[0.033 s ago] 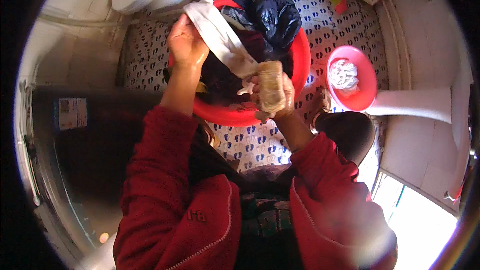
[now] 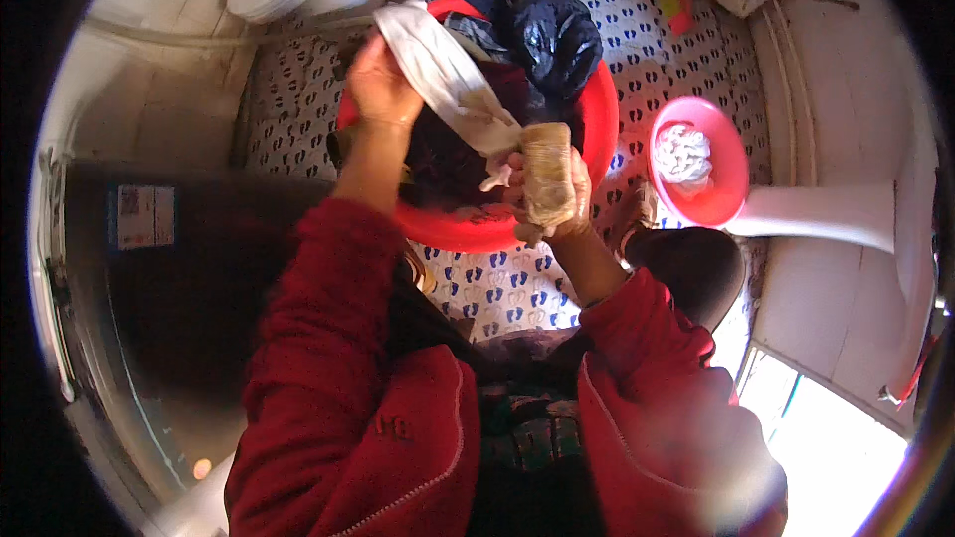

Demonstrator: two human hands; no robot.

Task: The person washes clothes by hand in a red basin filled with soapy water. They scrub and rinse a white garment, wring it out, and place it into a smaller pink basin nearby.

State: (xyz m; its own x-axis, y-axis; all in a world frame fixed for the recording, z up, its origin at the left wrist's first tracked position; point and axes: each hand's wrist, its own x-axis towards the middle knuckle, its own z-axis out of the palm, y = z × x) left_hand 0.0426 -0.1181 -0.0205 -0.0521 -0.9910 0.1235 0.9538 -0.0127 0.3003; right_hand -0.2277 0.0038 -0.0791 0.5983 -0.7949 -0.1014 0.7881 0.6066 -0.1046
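Stretched above the red basin [image 2: 458, 236] is a long, narrow white cloth [image 2: 443, 65], shaped like a sock, with greyish stains toward its lower end. My left hand [image 2: 383, 89] holds its upper end, the fingertips hidden behind the fabric. In my right hand [image 2: 577, 204] sits a yellowish bar of laundry soap [image 2: 548, 174], tilted nearly upright, its surface wet. The cloth's lower end reaches the soap and the fingers of that hand, where a small piece dangles. Dark wet laundry [image 2: 448, 154] lies in the basin below.
A black plastic bag [image 2: 552, 40] rests on the basin's far rim. To the right, a pink basin [image 2: 731, 164] holds white cloth [image 2: 682, 154], beside a white pedestal [image 2: 821, 211]. A dark cabinet-like surface [image 2: 219, 268] stands at left. Footprint-patterned flooring [image 2: 497, 288] runs beneath.
My left hand and the cloth's upper end have shifted slightly right. My right hand with the soap has also moved a little to the right. Both grips look the same.
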